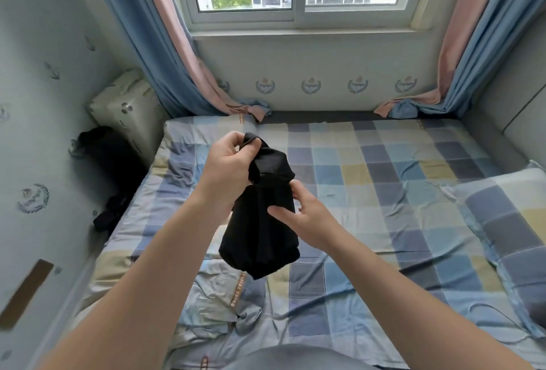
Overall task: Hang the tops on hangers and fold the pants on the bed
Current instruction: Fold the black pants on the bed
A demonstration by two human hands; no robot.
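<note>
Head view. We see the black garment (260, 239) held in the air above the near left part of the bed (384, 180), clear of the checked sheet. The left hand (227, 162) grips a bunched corner at the top, fingers curled round the cloth. The right hand (307, 218) pinches the garment's right edge at mid-height, thumb laid on the front and fingers behind. The cloth hangs in soft vertical folds and gathers at the bottom into a loose roll; we cannot tell whether it is a top or pants.

We judge the fabric thin, light and wholly limp. It will keep no shape of its own, will sag from any single grip, and may cling to itself where it is doubled. It is not fragile and not heavy. The best holds are likely at firm edges such as a waistband, hem or shoulder seam, taken at two well-separated corners so that its own weight opens it out.

A checked pillow (508, 216) lies at the right, and more dark clothes (110, 216) lie beside the bed at the left.
</note>
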